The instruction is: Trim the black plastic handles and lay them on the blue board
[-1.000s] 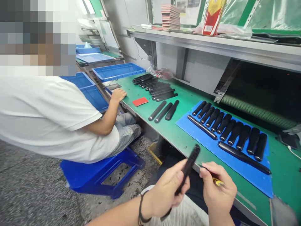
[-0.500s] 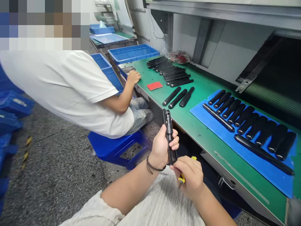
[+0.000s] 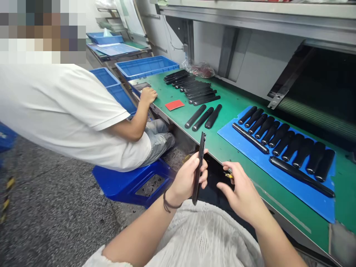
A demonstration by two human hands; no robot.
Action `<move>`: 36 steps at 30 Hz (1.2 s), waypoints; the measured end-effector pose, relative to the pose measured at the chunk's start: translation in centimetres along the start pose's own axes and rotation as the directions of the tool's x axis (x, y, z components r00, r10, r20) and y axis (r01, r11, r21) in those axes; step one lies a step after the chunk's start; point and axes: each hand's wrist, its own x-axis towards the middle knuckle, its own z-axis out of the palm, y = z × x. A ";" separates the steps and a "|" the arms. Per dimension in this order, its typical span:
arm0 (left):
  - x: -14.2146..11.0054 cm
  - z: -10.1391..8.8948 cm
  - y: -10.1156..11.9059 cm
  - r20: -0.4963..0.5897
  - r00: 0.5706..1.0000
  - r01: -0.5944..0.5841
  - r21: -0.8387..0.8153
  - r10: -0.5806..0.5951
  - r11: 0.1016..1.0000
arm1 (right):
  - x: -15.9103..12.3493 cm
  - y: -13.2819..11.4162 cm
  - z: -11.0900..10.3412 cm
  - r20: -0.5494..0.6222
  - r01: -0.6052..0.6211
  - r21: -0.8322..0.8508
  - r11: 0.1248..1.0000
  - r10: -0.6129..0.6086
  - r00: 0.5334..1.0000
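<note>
My left hand (image 3: pixel 185 181) is wrapped round a long black plastic handle piece (image 3: pixel 196 187), held upright and edge-on in front of my lap. Its upper end shows small notches and ribs. To the right, my right hand (image 3: pixel 242 193) is apart from the piece, thumb and forefinger spread. A small yellow tool (image 3: pixel 229 175) sticks out by its fingers; most of it is hidden by the hand. Nearest on the bench lie a few loose black handle pieces (image 3: pixel 202 118).
On the green bench (image 3: pixel 239 163), a blue sheet (image 3: pixel 314 202) bears a row of black handles (image 3: pixel 285 135) and two longer pieces. Farther back are a black pile (image 3: pixel 196 89) and a red card (image 3: pixel 174 105). A co-worker (image 3: pixel 91 122) sits at left on a blue stool (image 3: pixel 119 183).
My right hand has moved away from the lower end of the black piece to the right, its fingers opening out. The piece has turned edge-on in my left hand. The view has shifted slightly.
</note>
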 end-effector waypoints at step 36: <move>-1.4 2.9 -2.5 0.047 0.998 -0.054 0.340 0.041 0.939 | 2.6 1.0 -1.7 -0.221 0.172 -0.553 0.816 -0.342 0.913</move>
